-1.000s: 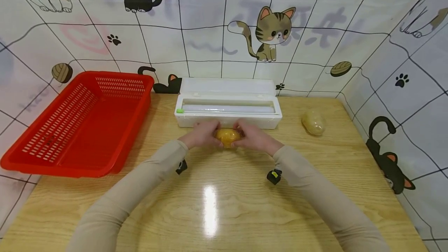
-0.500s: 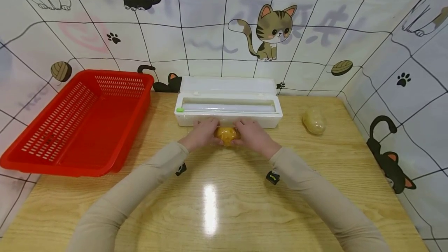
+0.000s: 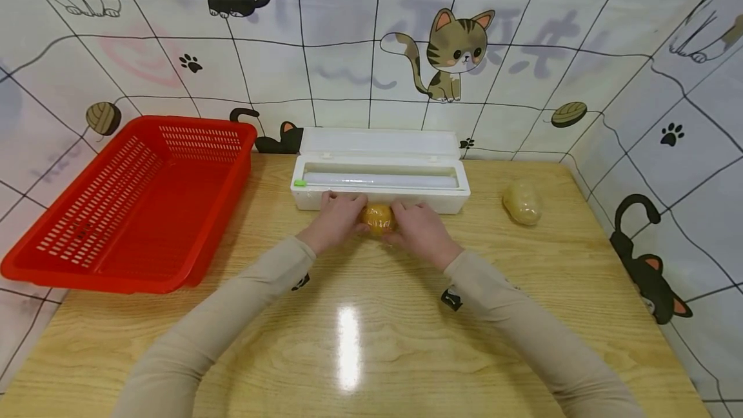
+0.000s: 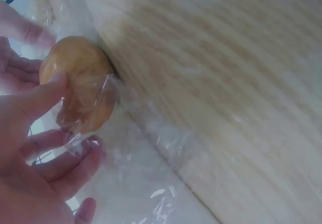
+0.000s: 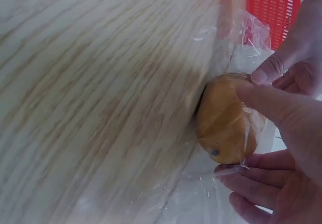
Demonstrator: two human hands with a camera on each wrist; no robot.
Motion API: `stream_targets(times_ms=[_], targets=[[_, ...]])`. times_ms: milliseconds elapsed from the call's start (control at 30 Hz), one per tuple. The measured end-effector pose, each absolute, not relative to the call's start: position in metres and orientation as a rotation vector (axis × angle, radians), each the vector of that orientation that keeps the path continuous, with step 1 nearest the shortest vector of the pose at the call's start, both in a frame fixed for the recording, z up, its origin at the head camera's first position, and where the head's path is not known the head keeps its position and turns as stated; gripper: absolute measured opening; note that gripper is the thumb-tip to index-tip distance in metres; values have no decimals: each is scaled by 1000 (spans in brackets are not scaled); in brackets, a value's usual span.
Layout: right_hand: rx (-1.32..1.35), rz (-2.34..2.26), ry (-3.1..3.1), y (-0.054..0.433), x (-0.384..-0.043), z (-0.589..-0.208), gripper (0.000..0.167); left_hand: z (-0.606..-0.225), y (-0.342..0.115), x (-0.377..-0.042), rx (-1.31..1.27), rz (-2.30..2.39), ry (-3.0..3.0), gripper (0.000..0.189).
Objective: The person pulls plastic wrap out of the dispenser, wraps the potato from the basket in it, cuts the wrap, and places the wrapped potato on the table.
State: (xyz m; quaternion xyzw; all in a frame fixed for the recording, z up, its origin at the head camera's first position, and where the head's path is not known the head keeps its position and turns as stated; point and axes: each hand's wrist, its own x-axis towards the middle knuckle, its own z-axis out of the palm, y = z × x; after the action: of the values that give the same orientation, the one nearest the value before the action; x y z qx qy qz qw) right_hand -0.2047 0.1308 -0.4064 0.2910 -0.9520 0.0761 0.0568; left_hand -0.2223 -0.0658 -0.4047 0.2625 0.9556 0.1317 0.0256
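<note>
A round orange-yellow fruit is between my two hands, just in front of the white cling film box. Clear cling film wraps part of it and spreads loosely across the table in the left wrist view. My left hand grips its left side, thumb on the near face and fingers beyond. From the right, my right hand holds it the same way. A small dark stem spot shows on the fruit in the right wrist view; its far side is hidden.
At the left stands a red perforated basket. A pale yellowish item wrapped in film lies on the right of the wooden table. The box's lid is raised against the patterned wall, with a film roll inside.
The fruit and both hands have shifted slightly away from me, closer to the box. My fingers have moved around the fruit, with their backs now turned more upward.
</note>
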Motion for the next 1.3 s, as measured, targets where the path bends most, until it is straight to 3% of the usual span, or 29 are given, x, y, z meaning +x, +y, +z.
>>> stream_targets(times_ms=[167, 333, 633, 833, 933, 1100, 1300], targets=[[836, 232, -2978, 128, -207, -408, 63, -407, -65, -214, 841, 277, 3065, 45], [758, 328, -3027, 129, -206, -407, 67, -405, -64, -208, 822, 281, 3121, 36], [732, 552, -3069, 136, -205, -400, 63, -400, -71, -212, 748, 478, 3036, 28], [714, 571, -3047, 141, -204, -386, 53, -389, -100, -218, 699, 739, 3125, 23], [762, 565, -3009, 140, -204, -382, 44, -389, -122, -224, 541, 839, 3179, 35], [906, 546, -2957, 129, -213, -375, 31, -402, -152, -242, 274, 1078, 3006, 71], [1128, 465, -2943, 92, -230, -364, 30, -407, -166, -251, 274, 1077, 2937, 69]])
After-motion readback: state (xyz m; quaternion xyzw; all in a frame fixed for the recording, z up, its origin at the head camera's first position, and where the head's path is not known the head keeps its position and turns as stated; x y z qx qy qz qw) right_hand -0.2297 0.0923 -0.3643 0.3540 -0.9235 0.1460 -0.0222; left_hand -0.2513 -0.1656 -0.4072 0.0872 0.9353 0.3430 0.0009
